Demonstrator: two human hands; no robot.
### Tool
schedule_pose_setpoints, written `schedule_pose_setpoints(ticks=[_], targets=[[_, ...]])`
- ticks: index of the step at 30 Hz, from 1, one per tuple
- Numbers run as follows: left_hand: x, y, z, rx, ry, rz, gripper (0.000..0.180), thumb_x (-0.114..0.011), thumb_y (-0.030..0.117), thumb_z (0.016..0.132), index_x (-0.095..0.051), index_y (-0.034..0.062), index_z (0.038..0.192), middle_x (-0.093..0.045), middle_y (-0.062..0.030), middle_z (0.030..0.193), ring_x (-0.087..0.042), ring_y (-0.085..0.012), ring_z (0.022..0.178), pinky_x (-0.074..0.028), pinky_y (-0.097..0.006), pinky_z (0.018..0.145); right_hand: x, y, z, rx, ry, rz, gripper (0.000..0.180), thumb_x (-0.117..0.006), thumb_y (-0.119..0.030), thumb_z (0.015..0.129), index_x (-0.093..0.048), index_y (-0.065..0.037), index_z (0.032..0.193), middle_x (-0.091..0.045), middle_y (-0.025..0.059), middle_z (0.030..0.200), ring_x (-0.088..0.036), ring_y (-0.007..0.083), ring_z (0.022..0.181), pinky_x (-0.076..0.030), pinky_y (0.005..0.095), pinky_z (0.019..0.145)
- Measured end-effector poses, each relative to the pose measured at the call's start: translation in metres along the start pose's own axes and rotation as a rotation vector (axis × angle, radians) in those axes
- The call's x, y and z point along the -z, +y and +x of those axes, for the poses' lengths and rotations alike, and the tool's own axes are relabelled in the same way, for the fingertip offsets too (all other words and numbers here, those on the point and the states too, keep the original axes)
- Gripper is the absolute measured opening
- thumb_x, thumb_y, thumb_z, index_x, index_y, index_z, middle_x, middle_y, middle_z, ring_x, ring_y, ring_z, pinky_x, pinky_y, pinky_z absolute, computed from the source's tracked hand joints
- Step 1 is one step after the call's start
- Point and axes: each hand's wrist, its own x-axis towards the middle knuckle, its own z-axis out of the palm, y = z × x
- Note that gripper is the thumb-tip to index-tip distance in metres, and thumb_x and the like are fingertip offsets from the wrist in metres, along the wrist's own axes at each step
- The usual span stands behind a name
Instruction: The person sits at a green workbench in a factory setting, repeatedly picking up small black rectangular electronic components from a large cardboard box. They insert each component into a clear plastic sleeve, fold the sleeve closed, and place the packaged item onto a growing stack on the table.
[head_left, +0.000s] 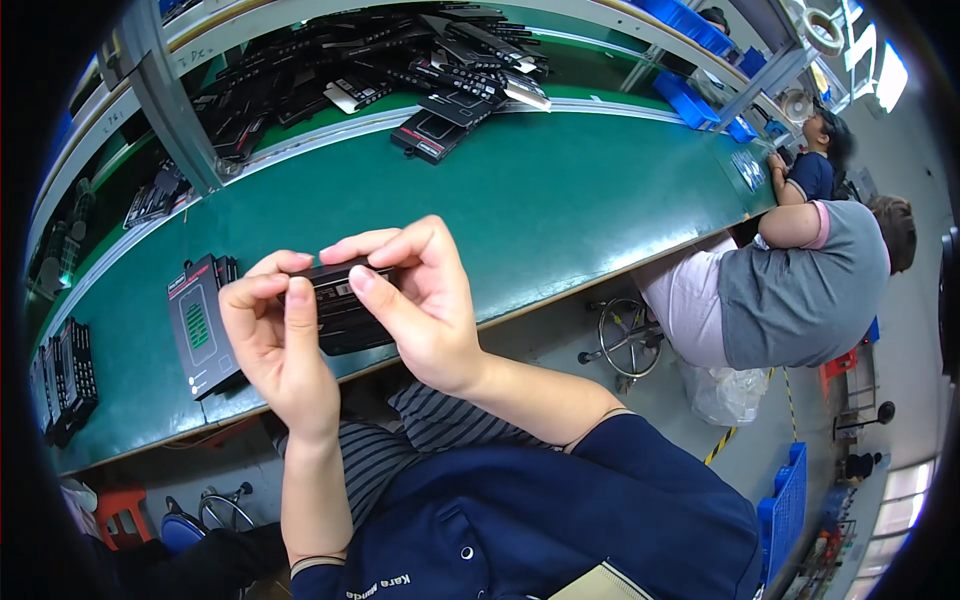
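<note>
Between both hands I hold a small black cardboard box (352, 335) above the near edge of the green bench. A small white label shows on its upper side. My left hand (278, 345) grips the left end with thumb and fingers. My right hand (432, 310) pinches the right end, its thumb lying along the upper edge. The fingers partly hide the box. Left of my left hand, a group of flat black boxes (203, 325) stands on the bench, the front one printed with a green pattern.
A row of black boxes (66, 375) stands at the far left. Loose black boxes (440, 122) lie near the shelf, where a large heap (300, 75) is piled. Blue bins (685, 98) sit further right. A co-worker in grey (800, 290) sits at my right along the green bench (560, 190).
</note>
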Motion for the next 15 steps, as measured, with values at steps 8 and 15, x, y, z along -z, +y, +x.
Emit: schedule_pose_setpoints(ticks=[8, 15], targets=[[0.037, -0.032, -0.018, 0.037, -0.014, 0.649, 0.045, -0.063, 0.019, 0.095, -0.050, -0.0007, 0.133, -0.061, -0.0204, 0.119, -0.058, -0.0341, 0.112, -0.045, -0.041, 0.097, 0.004, 0.016, 0.007, 0.245, -0.030, -0.559, 0.046, -0.070, 0.008, 0.081, -0.048, -0.004, 0.119, -0.056, 0.0101, 0.109, -0.061, 0.0190, 0.096, -0.051, 0.0322, 0.085], [0.065, -0.021, -0.016, 0.052, -0.386, 1.078, 0.053, -0.054, 0.022, 0.095, -0.040, 0.0055, 0.143, -0.049, -0.0206, 0.136, -0.049, -0.0344, 0.128, -0.039, -0.045, 0.107, -0.071, 0.044, 0.036, 0.418, -0.794, -0.893, 0.048, -0.058, 0.011, 0.068, -0.066, -0.009, 0.111, -0.064, 0.0085, 0.130, -0.050, 0.0334, 0.132, -0.020, 0.0518, 0.119]])
